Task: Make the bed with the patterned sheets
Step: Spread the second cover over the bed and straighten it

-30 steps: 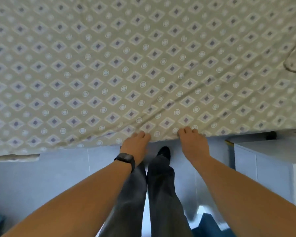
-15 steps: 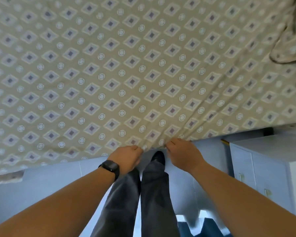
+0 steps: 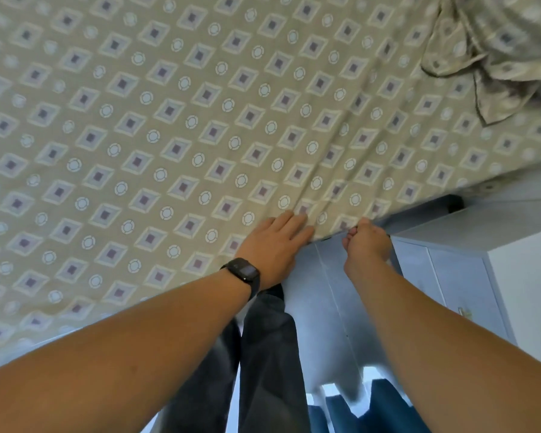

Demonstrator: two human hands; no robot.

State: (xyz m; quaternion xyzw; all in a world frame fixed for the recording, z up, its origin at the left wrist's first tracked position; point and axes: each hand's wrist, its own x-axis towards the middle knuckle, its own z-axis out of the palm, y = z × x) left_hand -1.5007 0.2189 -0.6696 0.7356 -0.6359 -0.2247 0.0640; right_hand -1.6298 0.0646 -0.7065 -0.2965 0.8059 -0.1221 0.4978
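Fingers, left hand: lay straight and together, flat on the patterned sheet (image 3: pixel 175 126) at its near edge, pressing, holding nothing.
Fingers, right hand: curled narrow, pinching the sheet's hem just beside the left fingertips.
Left hand (image 3: pixel 270 245): palm down on the bed's near side; forearm stretched forward, a dark watch (image 3: pixel 242 273) on the wrist.
Right hand (image 3: pixel 367 245): knuckles up, at the hem where the cloth dropped over the edge; forearm ran in from the lower right, wrist slightly bent.
Patterned sheet: spread across most of the bed, diamond-and-ring print; creases fanned from the pinched point toward the far right.
Loose fabric (image 3: pixel 494 51): bunched in the same print at the far right; whether pillowcase or cover, could not be told.
Step in hand, as judged: tensioning and smoothing the near edge.
Method advised: pin the cloth with the flat hand; draw the hem outward and down along the crease line, not sideways, so that the folds run out rather than shift.
Risk, as judged: too hard a pull might drag the far side out of place.
Cabinet (image 3: pixel 450 276): pale, standing near the bed's corner.
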